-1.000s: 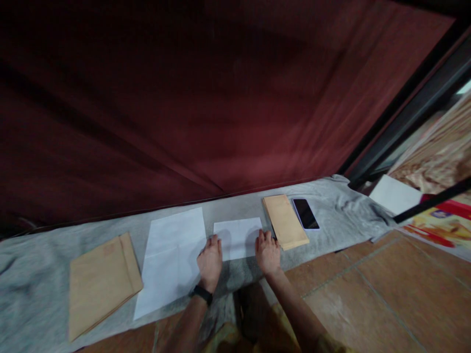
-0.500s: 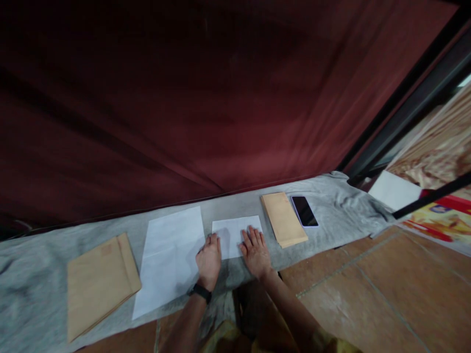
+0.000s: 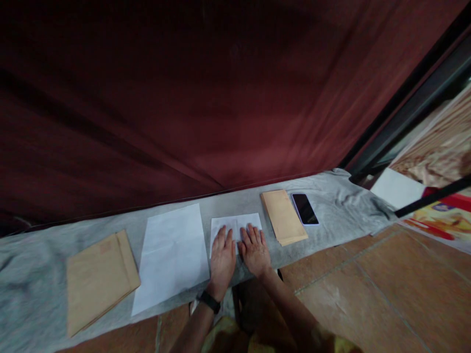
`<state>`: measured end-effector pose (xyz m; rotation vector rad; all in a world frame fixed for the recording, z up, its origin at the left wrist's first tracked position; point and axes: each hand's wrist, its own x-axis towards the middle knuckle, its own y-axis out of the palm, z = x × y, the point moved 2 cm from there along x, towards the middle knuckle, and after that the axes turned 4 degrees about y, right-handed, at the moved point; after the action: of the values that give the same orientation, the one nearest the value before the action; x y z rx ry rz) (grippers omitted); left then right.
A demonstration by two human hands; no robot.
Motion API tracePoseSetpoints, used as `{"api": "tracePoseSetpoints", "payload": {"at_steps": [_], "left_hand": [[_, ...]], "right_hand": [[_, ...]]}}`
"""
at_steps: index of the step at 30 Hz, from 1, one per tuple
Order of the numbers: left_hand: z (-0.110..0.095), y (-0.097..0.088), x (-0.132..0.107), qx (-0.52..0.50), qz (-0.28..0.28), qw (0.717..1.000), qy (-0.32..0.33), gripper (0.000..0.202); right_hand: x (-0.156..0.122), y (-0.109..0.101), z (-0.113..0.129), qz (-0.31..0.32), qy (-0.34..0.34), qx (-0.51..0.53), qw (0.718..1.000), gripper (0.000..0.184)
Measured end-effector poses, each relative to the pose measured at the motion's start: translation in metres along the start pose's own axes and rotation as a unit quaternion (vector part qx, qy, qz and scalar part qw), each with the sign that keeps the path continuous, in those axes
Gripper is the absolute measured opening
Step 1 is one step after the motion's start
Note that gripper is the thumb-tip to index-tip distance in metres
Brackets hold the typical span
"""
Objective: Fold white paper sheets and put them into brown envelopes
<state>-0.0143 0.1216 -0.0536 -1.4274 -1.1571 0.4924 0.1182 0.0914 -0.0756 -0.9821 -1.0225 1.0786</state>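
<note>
A small white sheet of paper [image 3: 235, 223], perhaps folded, lies on the grey cloth under both hands. My left hand [image 3: 222, 260], with a dark band at the wrist, rests flat on its left part, fingers stretched out. On the right part my right hand [image 3: 255, 251] lies flat with fingers spread. The two hands are close together but apart, and they cover the sheet's near edge in places. Left of them a larger white sheet [image 3: 171, 257] lies flat. To the right is a stack of narrow brown envelopes [image 3: 284, 218].
Large brown envelopes [image 3: 99, 282] lie at the far left of the cloth [image 3: 342, 215]. A phone [image 3: 305, 209] sits beside the narrow envelopes. A dark red curtain [image 3: 228, 122] hangs behind. Tiled floor [image 3: 353, 294] lies in front, and a colourful box [image 3: 445, 220] stands at right.
My left hand has moved right from the small sheet's left edge onto the sheet, and its curled fingers have stretched out flat. My right hand stays nearly where it was.
</note>
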Motion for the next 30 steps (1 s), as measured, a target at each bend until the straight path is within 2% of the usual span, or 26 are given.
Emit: {"api": "tracePoseSetpoints", "payload": {"at_steps": [4, 8, 18, 24, 26, 30], "left_hand": [[-0.017, 0.021, 0.005, -0.046, 0.013, 0.998, 0.044, 0.053], [-0.013, 0.031, 0.013, -0.031, 0.026, 0.998, 0.039, 0.055], [0.000, 0.023, 0.004, 0.016, 0.038, 0.999, 0.006, 0.054], [0.004, 0.016, -0.011, 0.014, -0.022, 0.998, -0.049, 0.059], [0.004, 0.014, -0.017, 0.019, -0.036, 0.997, -0.067, 0.059], [0.001, 0.013, -0.024, 0.014, -0.037, 0.995, -0.091, 0.056]], "right_hand": [[-0.001, 0.000, -0.001, 0.019, -0.010, -0.018, 1.000, 0.056], [-0.001, 0.002, -0.001, 0.023, -0.005, -0.022, 0.999, 0.058], [-0.001, 0.008, -0.002, -0.008, -0.001, 0.012, 1.000, 0.050], [0.001, 0.010, -0.009, -0.047, 0.000, 0.025, 0.999, 0.053], [0.005, 0.009, -0.011, -0.060, 0.015, 0.027, 0.998, 0.054], [0.016, 0.009, -0.011, -0.083, 0.086, 0.024, 0.993, 0.057]]}}
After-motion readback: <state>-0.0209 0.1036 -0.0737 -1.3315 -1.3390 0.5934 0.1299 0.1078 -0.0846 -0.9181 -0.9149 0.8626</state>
